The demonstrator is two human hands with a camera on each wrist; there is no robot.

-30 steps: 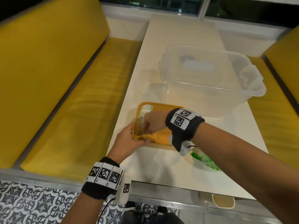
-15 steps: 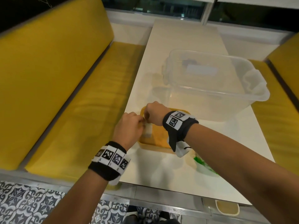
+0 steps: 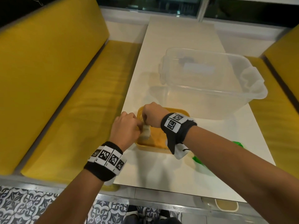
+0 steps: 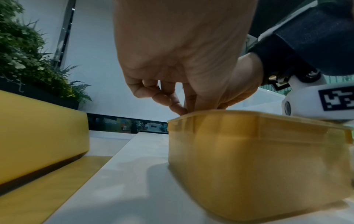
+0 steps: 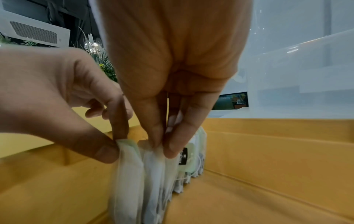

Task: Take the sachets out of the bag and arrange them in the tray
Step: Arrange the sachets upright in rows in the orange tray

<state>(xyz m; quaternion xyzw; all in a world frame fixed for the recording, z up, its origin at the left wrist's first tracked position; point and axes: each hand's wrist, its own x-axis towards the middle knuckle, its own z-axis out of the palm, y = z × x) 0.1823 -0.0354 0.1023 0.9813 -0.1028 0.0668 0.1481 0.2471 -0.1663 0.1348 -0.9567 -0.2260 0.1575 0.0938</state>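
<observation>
An orange plastic tray (image 3: 159,144) (image 4: 258,159) (image 5: 268,174) sits near the front left of the white table. Several white sachets (image 5: 151,169) (image 3: 145,133) stand upright in a row at its left end. My left hand (image 3: 127,128) (image 5: 107,145) pinches the top of the nearest sachet between thumb and forefinger. My right hand (image 3: 149,116) (image 5: 164,145) reaches down from above and pinches the tops of the sachets beside it. A green bag (image 3: 202,162) lies on the table behind my right forearm, mostly hidden.
A large clear plastic tub (image 3: 208,81) stands just beyond the tray. Yellow bench seats (image 3: 64,110) run along both sides of the table. The table's front edge (image 3: 161,189) is close to my body.
My left hand left the tray's outer wall and rose over the rim to pinch a sachet. My right hand stays on the row of sachets.
</observation>
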